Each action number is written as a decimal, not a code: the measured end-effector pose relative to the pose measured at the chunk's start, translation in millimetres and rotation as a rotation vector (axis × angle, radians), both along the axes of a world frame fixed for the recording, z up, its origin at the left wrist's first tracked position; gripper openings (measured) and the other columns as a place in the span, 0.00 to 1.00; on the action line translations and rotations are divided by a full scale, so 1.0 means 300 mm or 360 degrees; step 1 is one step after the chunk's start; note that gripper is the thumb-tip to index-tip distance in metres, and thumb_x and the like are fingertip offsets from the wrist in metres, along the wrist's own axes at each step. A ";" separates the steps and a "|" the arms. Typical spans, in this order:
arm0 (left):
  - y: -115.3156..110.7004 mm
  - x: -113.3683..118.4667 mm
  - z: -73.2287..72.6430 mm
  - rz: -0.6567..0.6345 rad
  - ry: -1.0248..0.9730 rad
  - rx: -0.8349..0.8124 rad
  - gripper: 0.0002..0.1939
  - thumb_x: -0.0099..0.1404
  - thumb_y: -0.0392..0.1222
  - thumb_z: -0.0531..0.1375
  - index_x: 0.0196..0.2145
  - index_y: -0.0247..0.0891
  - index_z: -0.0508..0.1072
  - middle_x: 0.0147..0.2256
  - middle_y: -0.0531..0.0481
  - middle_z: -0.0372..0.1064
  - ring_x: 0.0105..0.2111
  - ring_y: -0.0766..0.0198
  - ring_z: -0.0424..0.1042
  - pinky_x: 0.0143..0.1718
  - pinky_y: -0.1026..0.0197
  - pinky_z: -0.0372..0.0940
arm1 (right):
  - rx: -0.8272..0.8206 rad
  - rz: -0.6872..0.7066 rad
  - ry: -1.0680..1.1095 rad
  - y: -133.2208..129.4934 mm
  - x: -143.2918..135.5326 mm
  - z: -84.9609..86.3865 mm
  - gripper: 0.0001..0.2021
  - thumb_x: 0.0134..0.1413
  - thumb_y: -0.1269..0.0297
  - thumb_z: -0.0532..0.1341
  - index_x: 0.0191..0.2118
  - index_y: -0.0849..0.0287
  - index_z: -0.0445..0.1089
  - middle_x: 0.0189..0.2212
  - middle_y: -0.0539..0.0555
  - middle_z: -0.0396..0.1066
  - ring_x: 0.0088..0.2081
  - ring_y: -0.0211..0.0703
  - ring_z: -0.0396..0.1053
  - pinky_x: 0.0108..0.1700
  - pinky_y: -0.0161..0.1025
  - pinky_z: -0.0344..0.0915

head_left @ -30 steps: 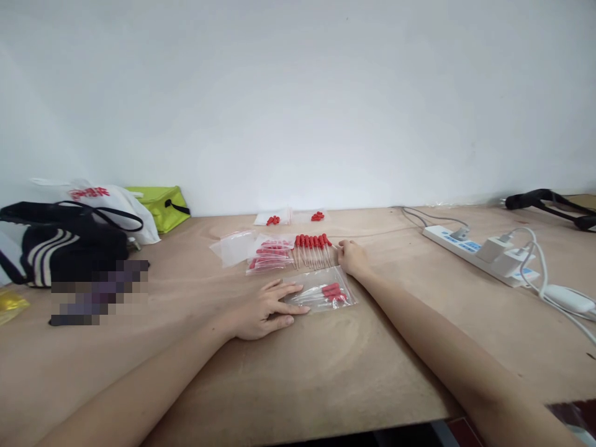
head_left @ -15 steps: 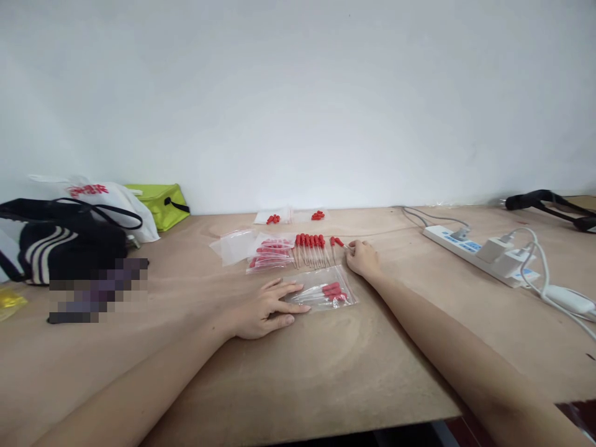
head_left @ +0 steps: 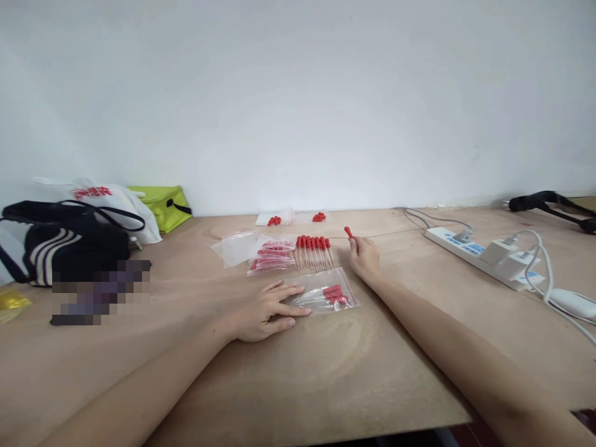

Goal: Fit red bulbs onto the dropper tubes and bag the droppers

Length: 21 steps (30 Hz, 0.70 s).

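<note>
My left hand (head_left: 266,311) lies flat with its fingers spread, the fingertips on the left edge of a clear zip bag (head_left: 347,300) that holds several red-topped droppers. My right hand (head_left: 365,256) is closed on a red-topped dropper (head_left: 348,232), its red bulb sticking out above the fingers; the rest of it is hidden. Left of that hand, a row of red-topped droppers (head_left: 313,243) lies side by side, bulbs toward the wall. Filled zip bags (head_left: 271,254) are stacked left of the row, beside flat clear bags (head_left: 235,248).
Two small bags with red bulbs (head_left: 274,220) lie near the wall. On the right are a white power strip (head_left: 479,253) with cables and a black object (head_left: 549,202). A black bag (head_left: 69,248), a white bag (head_left: 135,214) and a green bag (head_left: 162,206) stand left.
My right hand has turned upward, and the dropper in it now points its bulb toward the wall, a little farther from the row. My left hand stays on the bag.
</note>
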<state>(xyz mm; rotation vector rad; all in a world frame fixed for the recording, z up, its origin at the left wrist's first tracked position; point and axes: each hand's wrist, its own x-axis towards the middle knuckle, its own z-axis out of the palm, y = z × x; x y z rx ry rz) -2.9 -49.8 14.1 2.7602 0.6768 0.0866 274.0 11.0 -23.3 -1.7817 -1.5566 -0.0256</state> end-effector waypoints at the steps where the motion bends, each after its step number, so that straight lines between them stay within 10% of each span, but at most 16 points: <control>1: 0.000 0.000 0.001 -0.0006 -0.0004 0.0004 0.17 0.65 0.45 0.48 0.51 0.57 0.60 0.59 0.56 0.45 0.58 0.56 0.44 0.57 0.46 0.39 | 0.0132 0.0044 0.0095 -0.023 0.003 0.001 0.16 0.56 0.65 0.43 0.40 0.63 0.65 0.35 0.60 0.67 0.40 0.45 0.63 0.42 0.39 0.57; 11: 0.006 0.000 -0.009 0.0001 -0.0031 -0.0002 0.26 0.65 0.46 0.48 0.59 0.48 0.44 0.59 0.51 0.45 0.59 0.58 0.44 0.58 0.47 0.37 | 0.0342 0.0259 0.1162 -0.159 0.072 -0.034 0.35 0.47 0.55 0.53 0.57 0.60 0.36 0.23 0.44 0.59 0.19 0.34 0.60 0.23 0.34 0.60; 21: 0.001 0.005 0.003 0.0012 -0.0009 0.0006 0.17 0.65 0.45 0.48 0.51 0.56 0.61 0.59 0.55 0.46 0.58 0.56 0.46 0.57 0.47 0.39 | 0.0195 0.0553 0.1494 -0.155 -0.024 -0.046 0.26 0.41 0.48 0.55 0.42 0.54 0.44 0.22 0.43 0.62 0.22 0.36 0.66 0.28 0.38 0.66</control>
